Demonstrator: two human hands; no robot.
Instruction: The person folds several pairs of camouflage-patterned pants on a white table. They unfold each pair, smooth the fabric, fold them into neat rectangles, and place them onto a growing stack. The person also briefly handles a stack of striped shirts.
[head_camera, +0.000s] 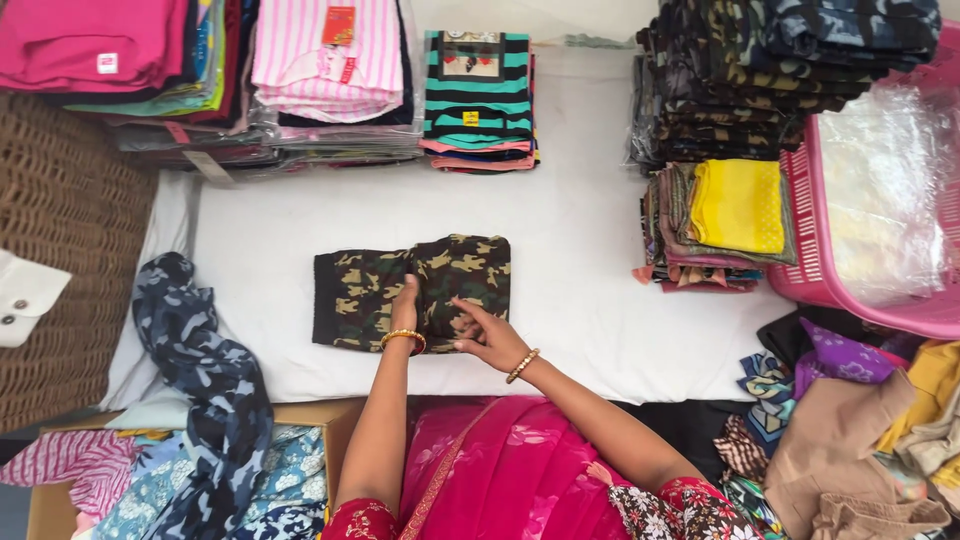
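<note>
While camouflage garment (412, 292) lies long-axis left-right, dead ahead: left hand (405, 310) pressing flat on centre, right hand (487, 337) pinching near edge.

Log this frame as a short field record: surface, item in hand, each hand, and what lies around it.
surface: white sheet
item: camouflage garment, folded, lying flat at the centre
left hand: left hand flat on the garment's middle, palm down
right hand: right hand with its fingertips at the garment's lower right edge
behind: striped folded stack, pink striped stack
right side: dark camouflage pile, yellow cloth, pink basket
left side: blue camouflage cloth
</note>
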